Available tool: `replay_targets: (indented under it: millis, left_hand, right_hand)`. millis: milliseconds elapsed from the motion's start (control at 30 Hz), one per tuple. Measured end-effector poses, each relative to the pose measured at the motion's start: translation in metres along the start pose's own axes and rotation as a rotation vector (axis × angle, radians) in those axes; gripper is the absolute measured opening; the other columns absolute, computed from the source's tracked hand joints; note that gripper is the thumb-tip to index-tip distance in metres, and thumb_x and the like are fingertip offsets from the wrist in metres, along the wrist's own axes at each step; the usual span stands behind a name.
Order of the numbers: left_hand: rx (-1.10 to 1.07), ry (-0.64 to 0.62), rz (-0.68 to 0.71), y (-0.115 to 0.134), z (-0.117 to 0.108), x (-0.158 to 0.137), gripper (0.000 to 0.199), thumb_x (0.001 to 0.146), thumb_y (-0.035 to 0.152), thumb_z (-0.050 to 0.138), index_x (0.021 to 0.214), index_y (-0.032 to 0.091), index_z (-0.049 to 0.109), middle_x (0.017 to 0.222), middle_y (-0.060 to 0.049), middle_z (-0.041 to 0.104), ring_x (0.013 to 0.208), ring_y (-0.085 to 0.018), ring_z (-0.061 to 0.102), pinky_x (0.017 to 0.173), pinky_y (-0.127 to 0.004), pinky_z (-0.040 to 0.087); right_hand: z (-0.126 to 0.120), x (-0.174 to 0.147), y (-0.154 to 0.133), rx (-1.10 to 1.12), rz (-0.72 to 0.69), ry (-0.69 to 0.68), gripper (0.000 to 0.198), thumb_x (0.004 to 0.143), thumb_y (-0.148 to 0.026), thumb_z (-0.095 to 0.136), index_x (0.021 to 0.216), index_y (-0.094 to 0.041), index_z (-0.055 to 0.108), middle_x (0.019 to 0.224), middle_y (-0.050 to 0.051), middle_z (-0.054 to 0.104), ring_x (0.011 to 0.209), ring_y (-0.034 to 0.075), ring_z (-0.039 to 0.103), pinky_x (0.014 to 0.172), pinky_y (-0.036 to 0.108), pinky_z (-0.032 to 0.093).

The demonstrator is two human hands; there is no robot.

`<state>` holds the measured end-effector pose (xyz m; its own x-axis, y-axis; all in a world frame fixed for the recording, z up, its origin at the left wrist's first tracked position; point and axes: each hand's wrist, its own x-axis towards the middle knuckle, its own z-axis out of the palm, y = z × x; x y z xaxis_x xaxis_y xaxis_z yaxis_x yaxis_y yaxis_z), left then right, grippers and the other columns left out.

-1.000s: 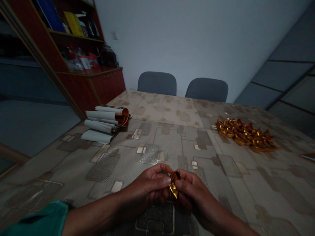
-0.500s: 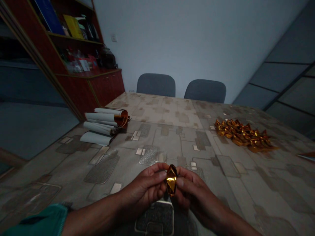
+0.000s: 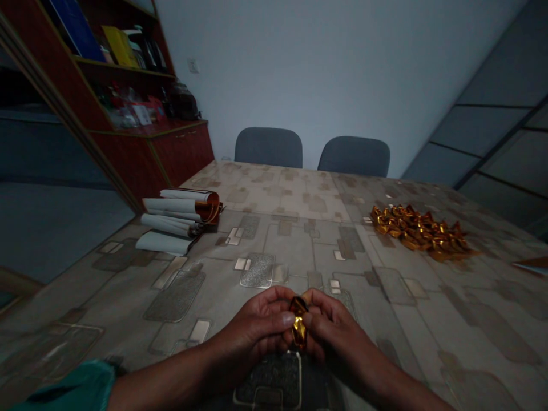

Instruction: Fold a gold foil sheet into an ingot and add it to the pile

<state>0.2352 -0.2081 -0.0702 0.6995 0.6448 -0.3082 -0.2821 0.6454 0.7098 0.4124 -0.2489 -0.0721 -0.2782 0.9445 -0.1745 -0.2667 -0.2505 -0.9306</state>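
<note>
Between my two hands, above the near part of the table, is a small folded gold foil paper ingot. My left hand pinches its left side, thumb on top and fingers curled beneath. From the right, my right hand grips the other side, its thumb pressed on the foil. The fingertips cover much of the ingot's sides. Off to the right lies a cluster of several similar gold foil ingots. At the left rests a stack of curled foil-backed paper sheets, white outside and gold inside.
A patterned cloth covers the table. Two grey chairs stand at its far edge. A red-brown cabinet with shelved goods is at the back left. Part of a gold-coloured sheet shows at the right edge.
Both thumbs have moved inward over the foil ingot, and my hands are closer together. More of the ingot is covered by my fingers. The view has shifted slightly.
</note>
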Motion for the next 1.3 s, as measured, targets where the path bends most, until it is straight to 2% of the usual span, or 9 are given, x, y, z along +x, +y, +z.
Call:
replay_targets:
  millis: [200,500,600,800,1000,1100,1200,1300]
  left_hand:
    - [0.038,-0.004,-0.003,-0.002,-0.001,0.001,0.037,0.079,0.028,0.081,0.104,0.017,0.057,0.093,-0.003,0.066,0.067,-0.007,0.063,0.061,-0.016,0.047]
    - [0.026,-0.021,0.005,-0.002,0.001,0.0,0.034,0.078,0.027,0.082,0.1,0.018,0.057,0.083,0.001,0.065,0.062,-0.007,0.062,0.054,-0.016,0.043]
    - [0.03,-0.024,0.006,-0.002,0.001,0.0,0.034,0.079,0.028,0.081,0.1,0.018,0.057,0.085,0.0,0.065,0.065,-0.008,0.063,0.058,-0.017,0.045]
    - [0.067,-0.039,0.014,-0.004,0.001,0.0,0.034,0.08,0.03,0.08,0.1,0.018,0.055,0.084,-0.001,0.065,0.068,-0.011,0.066,0.056,-0.017,0.044]
    - [0.08,-0.036,0.026,-0.004,0.002,0.0,0.033,0.082,0.03,0.078,0.1,0.019,0.053,0.085,-0.001,0.066,0.068,-0.011,0.066,0.055,-0.017,0.044]
    - [0.04,-0.011,0.014,-0.001,0.003,0.0,0.032,0.082,0.027,0.078,0.101,0.017,0.055,0.085,-0.001,0.065,0.066,-0.008,0.064,0.059,-0.018,0.046]
    - [-0.027,0.0,0.016,0.002,0.005,0.0,0.032,0.081,0.026,0.079,0.103,0.014,0.058,0.085,-0.003,0.065,0.068,-0.009,0.063,0.065,-0.018,0.047]
    - [-0.074,0.003,0.025,0.004,0.005,0.0,0.032,0.081,0.027,0.079,0.103,0.012,0.06,0.088,-0.006,0.066,0.071,-0.009,0.064,0.068,-0.018,0.048]
  right_hand:
    - [-0.002,0.002,0.011,0.019,0.007,0.006,0.024,0.087,-0.043,0.067,0.088,-0.02,0.058,0.068,-0.001,0.06,0.048,0.008,0.045,0.051,0.024,0.036]
    - [0.003,0.002,0.006,-0.024,0.016,0.038,0.034,0.087,-0.052,0.067,0.084,-0.019,0.057,0.07,0.0,0.061,0.049,0.008,0.047,0.051,0.025,0.037]
    - [0.003,0.001,0.004,-0.081,0.01,0.049,0.037,0.088,-0.055,0.066,0.082,-0.02,0.056,0.064,-0.002,0.058,0.048,0.009,0.045,0.048,0.023,0.034]
    - [0.005,0.003,0.002,-0.131,-0.006,0.084,0.039,0.086,-0.056,0.066,0.077,-0.02,0.055,0.057,-0.003,0.056,0.046,0.01,0.046,0.044,0.023,0.032]
    - [0.011,0.006,-0.002,-0.138,0.028,0.142,0.049,0.077,-0.065,0.07,0.071,-0.021,0.05,0.054,-0.004,0.056,0.044,0.009,0.047,0.043,0.021,0.033]
    - [0.008,0.005,-0.006,-0.13,0.027,0.094,0.046,0.082,-0.063,0.068,0.075,-0.019,0.054,0.055,-0.003,0.058,0.042,0.008,0.045,0.041,0.019,0.029]
    - [0.004,0.002,-0.01,-0.035,0.03,0.011,0.045,0.091,-0.059,0.059,0.082,-0.016,0.061,0.061,0.001,0.063,0.044,0.008,0.049,0.042,0.019,0.035]
    - [0.002,0.0,-0.013,0.076,0.088,-0.03,0.04,0.093,-0.054,0.059,0.089,-0.015,0.064,0.062,0.0,0.062,0.043,0.007,0.047,0.043,0.019,0.037]
